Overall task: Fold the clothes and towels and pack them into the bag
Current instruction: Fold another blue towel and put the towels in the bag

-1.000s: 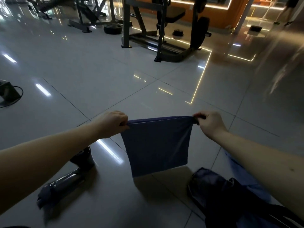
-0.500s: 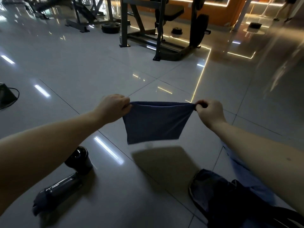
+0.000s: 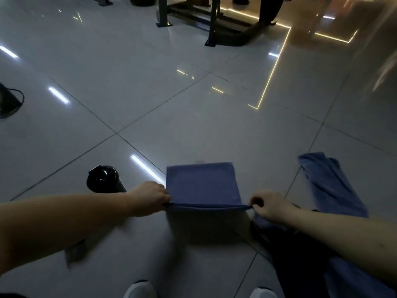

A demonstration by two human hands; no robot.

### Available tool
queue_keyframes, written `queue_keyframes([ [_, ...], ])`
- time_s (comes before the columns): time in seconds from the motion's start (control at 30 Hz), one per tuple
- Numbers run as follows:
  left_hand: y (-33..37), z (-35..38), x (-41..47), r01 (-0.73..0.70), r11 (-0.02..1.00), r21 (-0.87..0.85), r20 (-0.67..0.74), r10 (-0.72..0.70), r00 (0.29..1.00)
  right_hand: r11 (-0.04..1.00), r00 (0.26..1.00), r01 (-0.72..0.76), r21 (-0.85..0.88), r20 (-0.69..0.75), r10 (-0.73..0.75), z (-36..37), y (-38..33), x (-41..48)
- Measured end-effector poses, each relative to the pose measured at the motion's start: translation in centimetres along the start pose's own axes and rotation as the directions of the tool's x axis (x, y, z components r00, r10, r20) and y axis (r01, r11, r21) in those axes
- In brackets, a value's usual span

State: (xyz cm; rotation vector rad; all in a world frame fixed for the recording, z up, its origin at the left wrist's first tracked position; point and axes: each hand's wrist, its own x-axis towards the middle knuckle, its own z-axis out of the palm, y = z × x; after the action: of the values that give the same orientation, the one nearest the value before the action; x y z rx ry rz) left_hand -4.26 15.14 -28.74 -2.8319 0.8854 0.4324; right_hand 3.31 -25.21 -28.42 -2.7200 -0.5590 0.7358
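Note:
A dark blue towel (image 3: 203, 183) lies spread flat and square on the tiled floor in front of me. My left hand (image 3: 150, 197) pinches its near left corner and my right hand (image 3: 269, 206) pinches its near right corner, the near edge lifted a little off the floor. A dark bag (image 3: 300, 265) lies at the lower right, partly under my right forearm. Another blue garment (image 3: 328, 186) lies stretched on the floor to the right of the towel.
A black bottle (image 3: 103, 179) lies on the floor to the left, partly behind my left arm. Gym machine frames (image 3: 212, 22) stand at the back. A dark object with a cable (image 3: 8, 102) sits at the left edge. My white shoe tips (image 3: 139, 290) show at the bottom.
The towel was held up hanging in the air; both hands have come down and towards me, and it now lies spread on the floor. The view has tilted downward.

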Motion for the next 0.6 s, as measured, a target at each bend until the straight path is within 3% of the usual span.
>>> queue_keyframes([
  [0.07,1.5,1.1,-0.3,-0.078,0.997,-0.009,0.025,0.078,0.997,1.000,0.996,0.018,0.000,0.085,-0.018,1.4,0.1,-0.4],
  [0.13,2.7,2.1,-0.3,-0.064,0.996,-0.066,0.075,0.069,0.995,1.000,0.993,0.012,0.002,0.114,-0.012,2.0,0.3,-0.5],
  [0.27,2.9,3.1,-0.1,0.187,0.920,-0.345,0.167,-0.136,0.976,0.997,0.998,-0.052,0.050,0.046,0.050,2.3,0.4,0.9],
  [0.43,0.8,1.7,2.0,0.476,0.612,-0.631,0.132,-0.520,0.844,0.994,0.991,-0.072,0.086,-0.103,0.081,0.2,-0.6,6.4],
  [0.6,-1.6,4.4,6.1,0.507,0.192,-0.840,0.182,-0.780,0.598,0.987,0.978,-0.043,0.153,-0.195,0.073,-1.3,-1.3,13.3],
])
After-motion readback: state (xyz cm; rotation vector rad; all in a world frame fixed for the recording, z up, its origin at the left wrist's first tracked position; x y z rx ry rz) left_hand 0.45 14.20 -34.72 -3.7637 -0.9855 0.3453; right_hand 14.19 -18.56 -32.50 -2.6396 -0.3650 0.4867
